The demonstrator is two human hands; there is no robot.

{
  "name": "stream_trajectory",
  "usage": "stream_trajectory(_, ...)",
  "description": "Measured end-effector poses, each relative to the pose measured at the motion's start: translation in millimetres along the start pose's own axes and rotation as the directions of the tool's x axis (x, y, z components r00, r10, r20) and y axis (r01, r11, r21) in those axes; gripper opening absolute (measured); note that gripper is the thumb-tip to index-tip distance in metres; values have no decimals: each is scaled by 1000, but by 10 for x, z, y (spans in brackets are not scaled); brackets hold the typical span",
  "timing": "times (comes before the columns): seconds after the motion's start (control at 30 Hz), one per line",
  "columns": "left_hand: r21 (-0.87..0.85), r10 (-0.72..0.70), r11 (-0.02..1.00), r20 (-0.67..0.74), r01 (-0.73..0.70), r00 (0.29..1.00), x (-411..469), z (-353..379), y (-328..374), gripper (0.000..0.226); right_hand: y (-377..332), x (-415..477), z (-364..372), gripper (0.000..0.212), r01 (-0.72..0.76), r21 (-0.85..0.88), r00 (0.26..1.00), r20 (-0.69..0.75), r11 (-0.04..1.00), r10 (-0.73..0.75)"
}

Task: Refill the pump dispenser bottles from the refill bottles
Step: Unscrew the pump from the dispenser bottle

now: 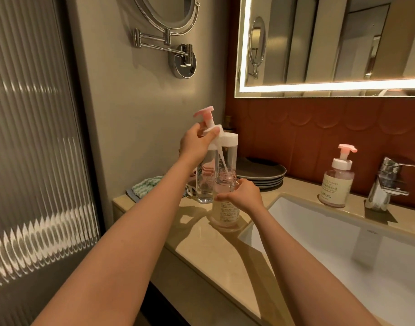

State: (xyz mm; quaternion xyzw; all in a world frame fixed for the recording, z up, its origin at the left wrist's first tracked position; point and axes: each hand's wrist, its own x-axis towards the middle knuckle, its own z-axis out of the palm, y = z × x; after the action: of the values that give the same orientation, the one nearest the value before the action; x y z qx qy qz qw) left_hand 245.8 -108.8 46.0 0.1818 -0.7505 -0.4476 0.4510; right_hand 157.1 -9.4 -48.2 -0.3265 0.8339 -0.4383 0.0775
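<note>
The open dispenser bottle (225, 212) stood on the counter (201, 243) just left of the sink (343, 243), at its near left corner. The right hand (245, 196) curled round its shoulder and covered part of it, and a label hid how much it held; only a pale tint showed near the base. Above it the left hand (196, 143) pinched the white collar of the pump head (204, 112) between thumb and fingers, with the pump tilted. Its dip tube (221, 158) slanted down into the bottle's neck, where the lower end was lost from sight.

Two refill bottles stood just behind, tall, clear and close together. The right refill bottle (227, 158) showed its white cap. The left refill bottle (205, 182) had its top hidden by the left hand, so its cap could not be made out. Both looked to hold clear liquid, though the level was hard to read.

There were two pump dispensers in all. The second dispenser (337, 182) stood with its pump on, far right of the first, beside the faucet (387, 182), and held pinkish liquid. A stack of dark plates (263, 171) sat against the far wall, their count unclear. A striped cloth (146, 184) lay at the counter's left end, partly behind the left forearm. The wall mirror (331, 43) and a round mirror (169, 15) were cut off at the top.
</note>
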Motion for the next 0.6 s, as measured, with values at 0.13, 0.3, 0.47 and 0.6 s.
stream_trajectory(0.13, -9, 22, 1000, -133, -23, 991, 72, -133, 137, 41, -6, 15, 8, 63, -24, -2, 1000, 4, 1000, 24)
stream_trajectory(0.3, -18, 31, 999, -210, -35, 977, 139, -244, 192, 43, -13, 17, 15, 62, -33, -6, 999, 13, 999, 34)
stream_trajectory(0.47, -194, -161, 975, -303, 105, 939, 13, -208, -58, 44, -30, 0, 32, 62, -26, -14, 999, 22, 1000, 26)
stream_trajectory(0.6, -335, -377, 907, -367, 257, 851, -178, -165, -375, 44, -32, -37, 31, 61, 3, -8, 999, 36, 1000, -3)
